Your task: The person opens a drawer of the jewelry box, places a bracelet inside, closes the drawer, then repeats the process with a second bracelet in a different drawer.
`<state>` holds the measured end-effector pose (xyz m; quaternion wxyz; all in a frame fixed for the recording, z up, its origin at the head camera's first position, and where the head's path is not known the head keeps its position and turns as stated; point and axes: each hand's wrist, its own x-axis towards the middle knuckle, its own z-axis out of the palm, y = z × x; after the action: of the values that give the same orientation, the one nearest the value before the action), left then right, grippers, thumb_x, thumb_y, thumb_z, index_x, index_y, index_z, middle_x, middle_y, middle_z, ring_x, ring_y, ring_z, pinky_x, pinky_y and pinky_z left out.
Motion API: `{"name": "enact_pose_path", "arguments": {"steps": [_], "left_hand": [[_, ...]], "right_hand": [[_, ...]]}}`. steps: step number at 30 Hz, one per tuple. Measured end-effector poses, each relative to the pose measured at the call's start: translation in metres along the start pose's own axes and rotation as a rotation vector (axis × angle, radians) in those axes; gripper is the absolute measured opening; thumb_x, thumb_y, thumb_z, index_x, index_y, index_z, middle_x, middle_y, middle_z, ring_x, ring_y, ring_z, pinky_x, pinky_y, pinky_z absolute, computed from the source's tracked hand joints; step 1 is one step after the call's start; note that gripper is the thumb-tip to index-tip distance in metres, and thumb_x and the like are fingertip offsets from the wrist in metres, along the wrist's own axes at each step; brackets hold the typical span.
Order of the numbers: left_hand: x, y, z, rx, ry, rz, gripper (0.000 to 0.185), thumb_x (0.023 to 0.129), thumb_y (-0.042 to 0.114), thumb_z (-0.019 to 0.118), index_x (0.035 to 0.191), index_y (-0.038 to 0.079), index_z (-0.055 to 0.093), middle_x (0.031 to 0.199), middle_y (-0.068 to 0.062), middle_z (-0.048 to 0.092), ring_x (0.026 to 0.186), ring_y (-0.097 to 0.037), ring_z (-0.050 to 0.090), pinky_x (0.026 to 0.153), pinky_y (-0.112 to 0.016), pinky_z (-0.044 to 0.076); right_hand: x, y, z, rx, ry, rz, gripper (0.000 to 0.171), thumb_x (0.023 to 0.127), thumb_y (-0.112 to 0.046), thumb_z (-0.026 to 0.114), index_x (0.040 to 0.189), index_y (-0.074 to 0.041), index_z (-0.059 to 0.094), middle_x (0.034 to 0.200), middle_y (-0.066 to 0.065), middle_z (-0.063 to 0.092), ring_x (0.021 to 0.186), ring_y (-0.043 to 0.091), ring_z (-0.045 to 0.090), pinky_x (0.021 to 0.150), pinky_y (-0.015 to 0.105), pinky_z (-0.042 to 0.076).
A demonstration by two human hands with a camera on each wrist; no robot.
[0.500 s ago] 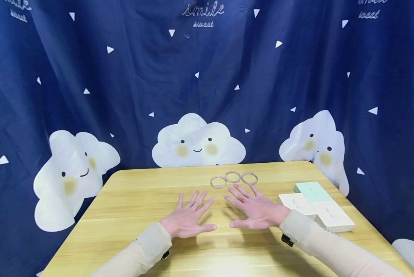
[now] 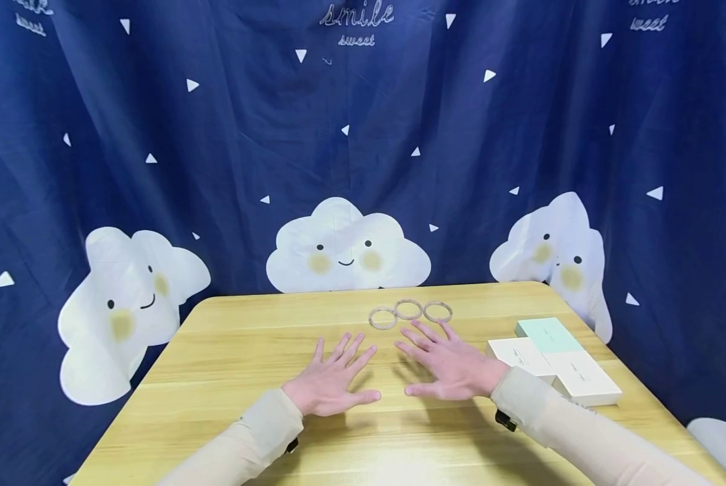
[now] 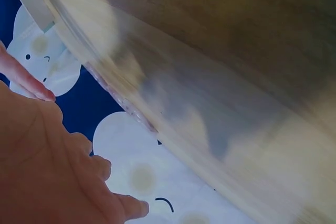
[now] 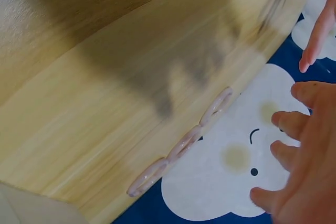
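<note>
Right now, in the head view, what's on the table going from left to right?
Left hand → left ring → middle ring → right ring → right hand → white box → mint box → second white box.

Wooden table (image 2: pixel 229 351) bears three rings (image 2: pixel 408 310), three boxes (image 2: pixel 551 358).

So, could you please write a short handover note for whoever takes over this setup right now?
Left hand: open, fingers spread, holding nothing, over the table.
Right hand: open, fingers spread, holding nothing, its fingertips just short of the rings.
Three clear rings lie in a row at the table's far edge, untouched.
Three closed boxes sit to the right, two white and one mint.
Done: nothing visibly handled. Left: rings and boxes remain as laid out.
</note>
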<state>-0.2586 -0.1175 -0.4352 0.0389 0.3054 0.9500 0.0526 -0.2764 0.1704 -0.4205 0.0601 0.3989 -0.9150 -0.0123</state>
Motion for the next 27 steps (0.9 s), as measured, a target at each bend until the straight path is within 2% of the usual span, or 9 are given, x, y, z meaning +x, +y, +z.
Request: {"name": "enact_pose_path", "arguments": {"steps": [3, 7, 11, 14, 17, 23, 27], "left_hand": [[0.002, 0.0, 0.002, -0.016, 0.001, 0.01, 0.084, 0.096, 0.078, 0.026, 0.163, 0.028, 0.016, 0.17, -0.005, 0.001, 0.157, -0.031, 0.006, 0.119, -0.069, 0.007], [0.008, -0.002, 0.005, -0.03, 0.029, 0.038, 0.079, 0.098, 0.074, 0.027, 0.162, 0.029, 0.02, 0.169, -0.008, 0.011, 0.156, -0.031, 0.015, 0.12, -0.065, 0.016], [0.015, -0.001, 0.006, -0.01, 0.083, 0.07, 0.076, 0.099, 0.069, 0.035, 0.159, 0.021, 0.032, 0.163, -0.013, 0.032, 0.151, -0.032, 0.031, 0.12, -0.057, 0.027], [0.022, 0.003, 0.004, -0.005, 0.12, 0.09, 0.071, 0.1, 0.06, 0.046, 0.153, 0.013, 0.044, 0.153, -0.013, 0.049, 0.141, -0.03, 0.047, 0.116, -0.048, 0.038], [0.028, 0.011, 0.002, -0.014, 0.143, 0.103, 0.062, 0.101, 0.05, 0.053, 0.146, 0.008, 0.052, 0.143, -0.011, 0.059, 0.131, -0.026, 0.058, 0.111, -0.04, 0.045], [0.043, 0.023, -0.001, -0.045, 0.183, 0.132, 0.048, 0.099, 0.039, 0.057, 0.135, 0.008, 0.062, 0.133, -0.007, 0.066, 0.123, -0.023, 0.063, 0.104, -0.038, 0.051], [0.055, 0.031, -0.004, -0.039, 0.206, 0.158, 0.045, 0.099, 0.038, 0.058, 0.131, 0.008, 0.064, 0.128, -0.005, 0.068, 0.119, -0.022, 0.064, 0.1, -0.036, 0.053]], "right_hand": [[0.0, 0.002, -0.001, -0.046, 0.048, -0.022, 0.079, 0.095, -0.072, 0.043, 0.152, -0.018, 0.047, 0.157, 0.009, 0.045, 0.15, 0.036, 0.032, 0.118, 0.067, 0.02], [-0.001, 0.004, -0.004, -0.093, 0.081, -0.042, 0.076, 0.097, -0.073, 0.037, 0.143, -0.016, 0.058, 0.142, 0.005, 0.061, 0.137, 0.033, 0.05, 0.113, 0.062, 0.033], [-0.003, 0.007, -0.009, -0.127, 0.089, -0.06, 0.059, 0.098, -0.061, 0.051, 0.132, -0.016, 0.066, 0.127, 0.0, 0.07, 0.121, 0.025, 0.061, 0.103, 0.053, 0.045], [-0.008, 0.009, -0.015, -0.136, 0.079, -0.068, 0.043, 0.095, -0.048, 0.063, 0.124, -0.017, 0.071, 0.12, -0.002, 0.072, 0.112, 0.021, 0.064, 0.095, 0.048, 0.049], [-0.015, 0.014, -0.019, -0.124, 0.076, -0.069, 0.035, 0.094, -0.042, 0.067, 0.117, -0.017, 0.073, 0.116, -0.003, 0.073, 0.108, 0.02, 0.066, 0.091, 0.046, 0.05], [-0.03, 0.03, -0.024, -0.075, 0.065, -0.044, 0.029, 0.094, -0.035, 0.066, 0.115, -0.016, 0.074, 0.116, -0.002, 0.074, 0.109, 0.021, 0.066, 0.092, 0.047, 0.05], [-0.041, 0.041, -0.03, -0.03, 0.03, 0.015, 0.032, 0.095, -0.036, 0.066, 0.119, -0.016, 0.073, 0.12, -0.001, 0.072, 0.114, 0.023, 0.065, 0.097, 0.049, 0.048]]}}
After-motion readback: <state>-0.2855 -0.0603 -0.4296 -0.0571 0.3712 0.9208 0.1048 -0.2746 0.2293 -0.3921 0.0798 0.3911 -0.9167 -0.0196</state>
